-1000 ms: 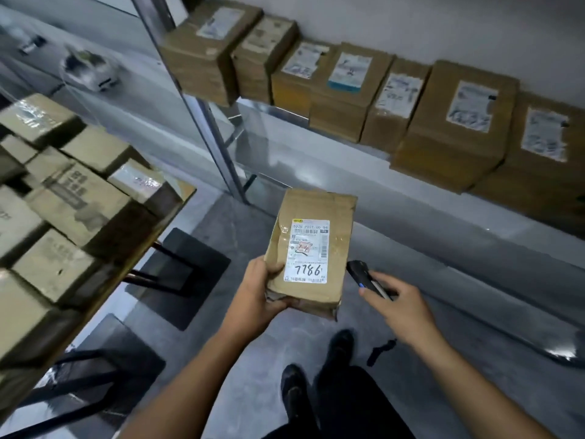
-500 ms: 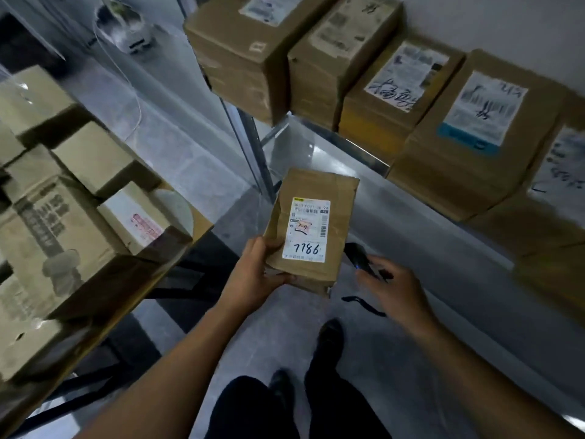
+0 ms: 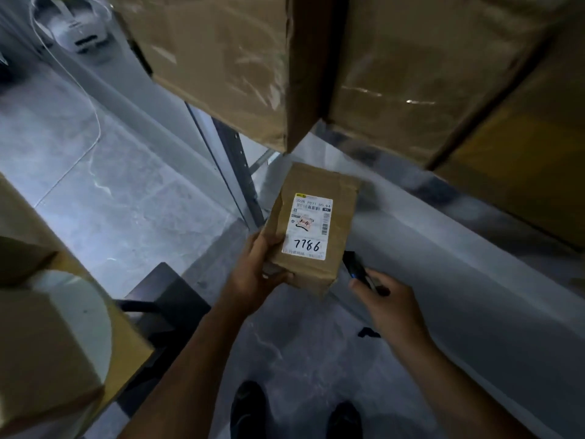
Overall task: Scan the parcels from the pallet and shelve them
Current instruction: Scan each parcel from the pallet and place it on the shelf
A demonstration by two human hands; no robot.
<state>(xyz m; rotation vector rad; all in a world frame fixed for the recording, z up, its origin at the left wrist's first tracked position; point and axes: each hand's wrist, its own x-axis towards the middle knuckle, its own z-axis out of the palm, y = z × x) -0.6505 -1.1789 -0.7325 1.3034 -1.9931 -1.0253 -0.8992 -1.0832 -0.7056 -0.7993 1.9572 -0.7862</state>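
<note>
1. The left hand [image 3: 256, 274] grips a small brown parcel [image 3: 311, 228] by its lower left corner, holding it in mid-air above the grey floor [image 3: 126, 198].
2. The parcel's white label [image 3: 308, 226] faces up — "7786" is handwritten on it below the barcodes.
3. The right hand [image 3: 387, 304] is closed around a dark scanner [image 3: 356, 269], just right of the parcel's lower edge.
4. Large brown boxes [image 3: 221, 58] on the shelf fill the far top of the view, above the parcel.
5. At the near left, more boxes [image 3: 41, 350] sit on a worktop [image 3: 133, 335].
6. Two dark shoes [image 3: 250, 407] show at the bottom — on the floor.
</note>
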